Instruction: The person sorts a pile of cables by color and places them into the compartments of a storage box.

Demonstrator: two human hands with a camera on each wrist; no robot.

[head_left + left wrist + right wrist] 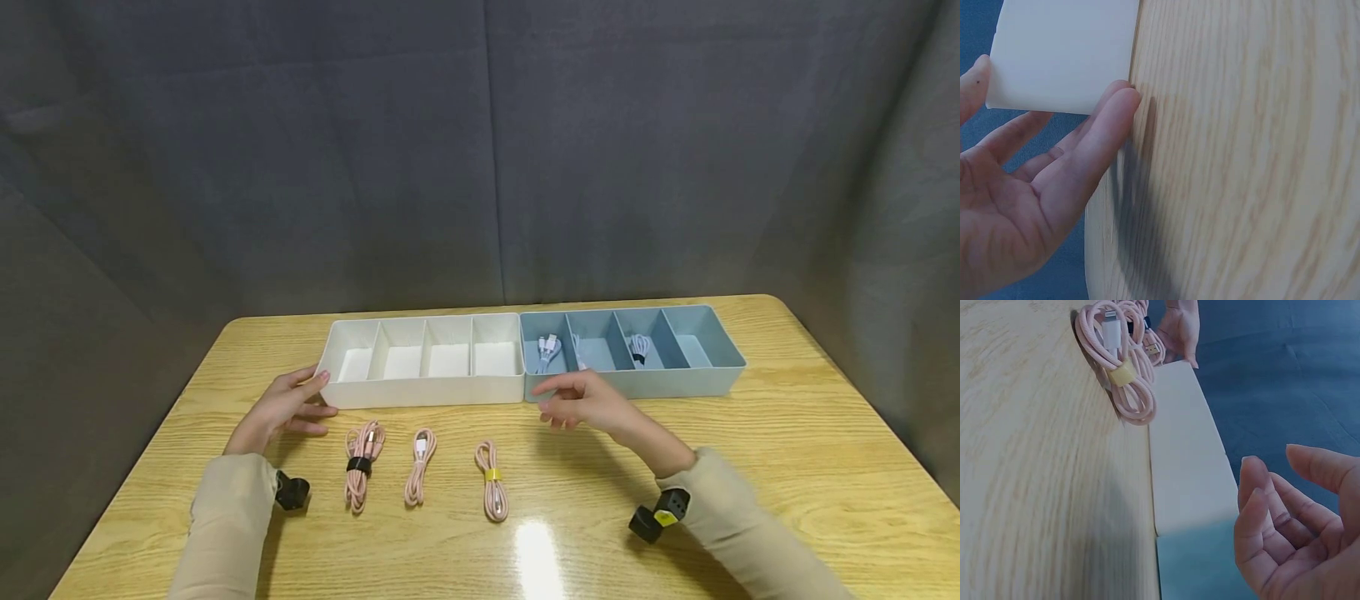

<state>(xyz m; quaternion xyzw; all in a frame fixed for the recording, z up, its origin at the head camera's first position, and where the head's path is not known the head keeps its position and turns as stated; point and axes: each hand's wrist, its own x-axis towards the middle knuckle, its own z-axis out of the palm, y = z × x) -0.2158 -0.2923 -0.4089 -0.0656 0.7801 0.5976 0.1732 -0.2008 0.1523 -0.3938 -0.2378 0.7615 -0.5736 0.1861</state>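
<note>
A white divided box [427,392] stands end to end with a blue divided box [675,384] towards the back of the table. At the white box's left end is my left hand [287,403], its fingers fairly straight and touching the end wall. My right hand [588,403] hovers in front of the blue box's left part, fingers loosely bent, holding nothing. Three coiled pink cables lie in front: one with a black strap [358,483], one with a white plug [417,479], and one with a yellow tie [495,497].
Pale cables lie in the blue box: one in the leftmost compartment [548,353], one partly hidden behind a divider [578,352], and one with a black tie [639,350] in the third. A dark curtain [375,167] hangs behind the wooden table [405,558].
</note>
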